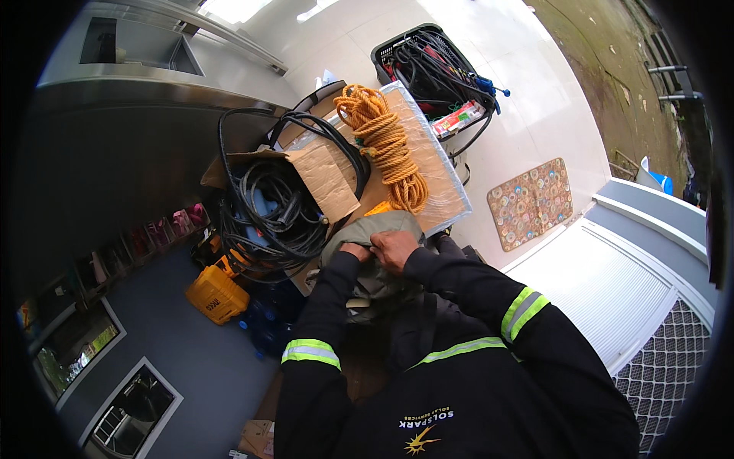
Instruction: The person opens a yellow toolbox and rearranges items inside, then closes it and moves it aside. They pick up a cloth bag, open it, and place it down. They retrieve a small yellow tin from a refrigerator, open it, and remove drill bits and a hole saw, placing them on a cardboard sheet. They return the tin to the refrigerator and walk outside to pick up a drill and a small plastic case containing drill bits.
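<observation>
Both my hands are together at a grey-green cloth bag (388, 223) close in front of my body. My right hand (394, 250) is closed, its fingers pinching the bag's fabric. Beside it, my left hand (355, 251) is bent in against the same cloth and closed on it, with its fingertips partly hidden in the folds. What the bag contains cannot be seen. Just beyond the bag, a coiled orange rope (390, 153) lies on a flat, plastic-wrapped cardboard package (442, 183).
An open cardboard box (325, 180) with coiled black cables (267, 210) stands left of the rope. A yellow tool case (217, 294) and a blue water bottle (267, 317) are at the lower left. Beyond, a black crate (382, 55) holds cables. A patterned mat (531, 203) lies right.
</observation>
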The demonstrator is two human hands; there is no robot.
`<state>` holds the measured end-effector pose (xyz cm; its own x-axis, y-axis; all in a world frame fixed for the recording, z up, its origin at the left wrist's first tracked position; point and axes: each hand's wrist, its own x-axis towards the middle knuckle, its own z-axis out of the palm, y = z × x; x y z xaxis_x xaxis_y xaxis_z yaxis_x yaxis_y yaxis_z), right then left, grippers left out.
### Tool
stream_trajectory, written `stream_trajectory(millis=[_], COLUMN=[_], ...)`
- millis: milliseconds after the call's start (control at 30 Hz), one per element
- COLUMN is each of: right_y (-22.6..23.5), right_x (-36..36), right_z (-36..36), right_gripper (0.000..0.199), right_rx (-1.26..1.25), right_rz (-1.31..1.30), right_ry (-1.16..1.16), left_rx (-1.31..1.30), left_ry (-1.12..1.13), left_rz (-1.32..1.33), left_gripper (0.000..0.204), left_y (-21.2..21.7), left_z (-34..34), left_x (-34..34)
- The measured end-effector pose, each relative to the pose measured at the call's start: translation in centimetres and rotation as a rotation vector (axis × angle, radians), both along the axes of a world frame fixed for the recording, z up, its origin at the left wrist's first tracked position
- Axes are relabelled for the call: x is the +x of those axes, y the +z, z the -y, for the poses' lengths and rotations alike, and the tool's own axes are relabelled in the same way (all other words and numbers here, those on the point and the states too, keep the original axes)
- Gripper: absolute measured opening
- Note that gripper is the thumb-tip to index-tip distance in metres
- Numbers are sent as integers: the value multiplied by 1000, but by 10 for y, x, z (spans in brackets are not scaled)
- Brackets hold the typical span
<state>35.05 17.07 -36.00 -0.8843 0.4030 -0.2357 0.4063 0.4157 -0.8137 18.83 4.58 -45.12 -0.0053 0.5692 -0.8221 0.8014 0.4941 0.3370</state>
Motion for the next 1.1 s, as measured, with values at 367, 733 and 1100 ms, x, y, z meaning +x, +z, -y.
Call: stream_trajectory(millis=[367, 733, 1100], right_y=[-4, 8, 13], right_x=[-21, -15, -28], right_z=[-13, -17, -19], right_gripper=[22, 28, 30], right_rx=[-119, -30, -203], right_rz=[226, 238, 275], right_ry=[55, 76, 126], left_rx=[-130, -126, -109], left_ry=[-49, -19, 1], left_rz=[47, 51, 48], left_gripper=[49, 46, 42], left_y=[-27, -30, -29], left_z=[-1, -7, -4], left_x=[-28, -34, -50])
